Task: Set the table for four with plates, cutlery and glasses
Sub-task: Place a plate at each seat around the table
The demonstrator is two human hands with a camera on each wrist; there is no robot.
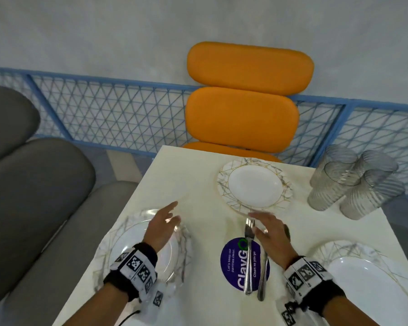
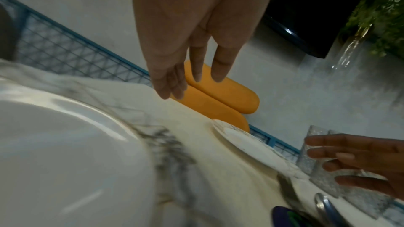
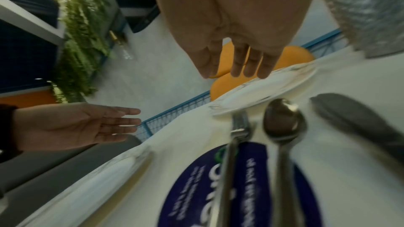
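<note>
Three marble-rimmed white plates lie on the cream table [image 1: 193, 175]: a far plate [image 1: 254, 184] by the orange chair, a left plate [image 1: 137, 245] and a right plate [image 1: 372, 281]. A fork [image 1: 248, 260] and a spoon [image 1: 263, 276] lie side by side on a purple round sticker [image 1: 233, 264]. My left hand [image 1: 172, 212] hovers open over the left plate's far rim and holds nothing. Just above the tips of the fork [image 3: 238, 127] and spoon [image 3: 282, 120], my right hand [image 1: 257, 223] is open with straight fingers [image 3: 240, 68]. Several ribbed clear glasses [image 1: 353, 182] stand bunched at the far right corner.
An orange padded chair [image 1: 245, 95] stands beyond the table's far edge, grey chairs [image 1: 33, 184] to the left, and a blue mesh railing [image 1: 116, 114] runs behind. A dark blurred object [image 3: 349, 118] lies on the table right of the spoon.
</note>
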